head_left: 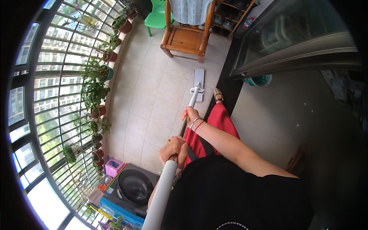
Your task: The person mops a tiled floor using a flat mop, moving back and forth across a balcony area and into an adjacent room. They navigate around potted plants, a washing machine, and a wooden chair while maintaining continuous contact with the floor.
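A flat mop with a long pale handle (pixel 160 194) runs from the lower edge up toward the tiled floor. Its rectangular grey-and-white head (pixel 199 75) lies flat on the tiles near the dark door sill. My left hand (pixel 174 148), with a ring on one finger, is wrapped round the upper part of the handle. Lower down the handle, nearer the mop head, my right hand (pixel 189 115) grips it, a bangle and a red cord on the wrist. My sandalled foot (pixel 218 95) stands on the dark sill beside the mop head.
A wooden chair (pixel 186 40) stands ahead of the mop, a green plastic chair (pixel 155 17) behind it to the left. Potted plants (pixel 97 111) line the barred window. A dark round-lidded appliance (pixel 135 186) sits lower left. Right are a glass door (pixel 295 34) and green bucket (pixel 258 80).
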A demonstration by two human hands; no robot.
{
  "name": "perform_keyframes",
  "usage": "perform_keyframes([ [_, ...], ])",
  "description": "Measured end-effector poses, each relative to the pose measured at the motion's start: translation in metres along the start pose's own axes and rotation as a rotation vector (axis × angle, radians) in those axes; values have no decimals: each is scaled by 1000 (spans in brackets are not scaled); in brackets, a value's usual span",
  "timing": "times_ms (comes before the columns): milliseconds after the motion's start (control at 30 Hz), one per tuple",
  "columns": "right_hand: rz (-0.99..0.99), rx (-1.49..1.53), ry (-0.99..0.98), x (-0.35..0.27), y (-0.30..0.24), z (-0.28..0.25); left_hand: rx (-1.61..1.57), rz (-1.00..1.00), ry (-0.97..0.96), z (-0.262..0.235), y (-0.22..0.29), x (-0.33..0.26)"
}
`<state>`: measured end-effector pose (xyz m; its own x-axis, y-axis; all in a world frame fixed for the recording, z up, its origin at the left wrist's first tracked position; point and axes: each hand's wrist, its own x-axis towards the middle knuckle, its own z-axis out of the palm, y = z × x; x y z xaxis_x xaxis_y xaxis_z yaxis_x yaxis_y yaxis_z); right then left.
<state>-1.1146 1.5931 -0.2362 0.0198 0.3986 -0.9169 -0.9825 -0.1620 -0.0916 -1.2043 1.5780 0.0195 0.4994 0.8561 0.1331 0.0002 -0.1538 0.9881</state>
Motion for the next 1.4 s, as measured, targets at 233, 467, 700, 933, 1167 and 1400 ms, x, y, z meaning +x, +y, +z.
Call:
perform_keyframes([
  [233, 6, -63, 4, 24, -33, 12, 26, -185, 32, 8, -8, 29],
  [467, -7, -183, 15, 19, -21, 25, 21, -161, 148, 5, -12, 18],
  [700, 29, -148, -102, 18, -30, 59, 132, 66, 158, 12, -8, 42],
  [933, 101, -51, -173, 58, -57, 67, 148, 55, 88, 18, -28, 68],
  [1167, 126, -22, -227, 62, -86, 55, 175, 96, -39, 34, -51, 70],
  [1400, 164, 70, -303, 57, -95, 40, 213, 130, -217, 40, -48, 85],
])
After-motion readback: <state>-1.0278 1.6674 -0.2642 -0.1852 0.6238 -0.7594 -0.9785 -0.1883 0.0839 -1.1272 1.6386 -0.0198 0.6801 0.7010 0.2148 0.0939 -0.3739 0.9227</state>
